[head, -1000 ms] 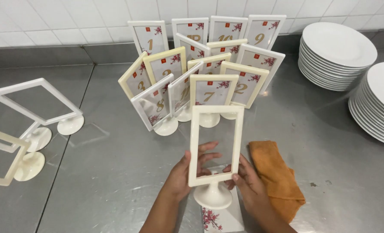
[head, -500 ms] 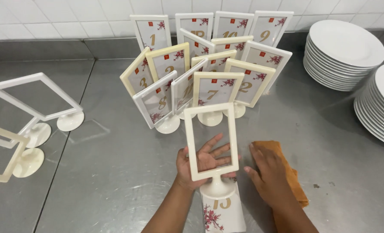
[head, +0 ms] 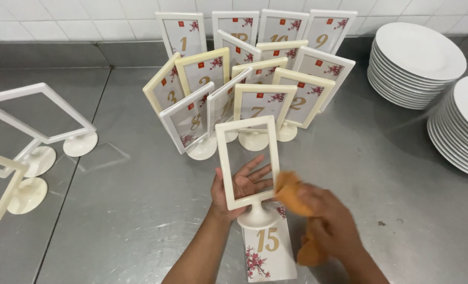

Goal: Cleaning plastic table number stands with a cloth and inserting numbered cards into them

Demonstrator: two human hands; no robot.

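Left hand [head: 239, 186] spread open behind an empty cream frame [head: 247, 160] on a round foot, palm showing through the opening, thumb around the frame's left edge, steadying it upright. Right hand [head: 331, 223] closed on an orange cloth [head: 291, 194], slightly blurred, the cloth pressed against the lower right edge of the frame, more of it hanging below the wrist. Frame standing near the front middle of the steel tabletop [head: 129, 210], its foot resting on a flat white card [head: 268, 250] printed with a gold number and red blossoms.

Just behind, a tight cluster of filled number stands [head: 234, 79] in white and cream, each showing a numbered card with blossoms, the back row close to the tiled wall [head: 86, 21]. Off to the left, well apart, three more empty frames: a white one [head: 39, 113] tilted back on its foot, a second white one [head: 39, 160] mostly hidden behind it, a cream one [head: 5, 184] cut by the picture's edge. On the right, two stacks of white plates: one stack [head: 415, 66] near the wall, the other [head: 462, 126] at the right edge, only partly in view
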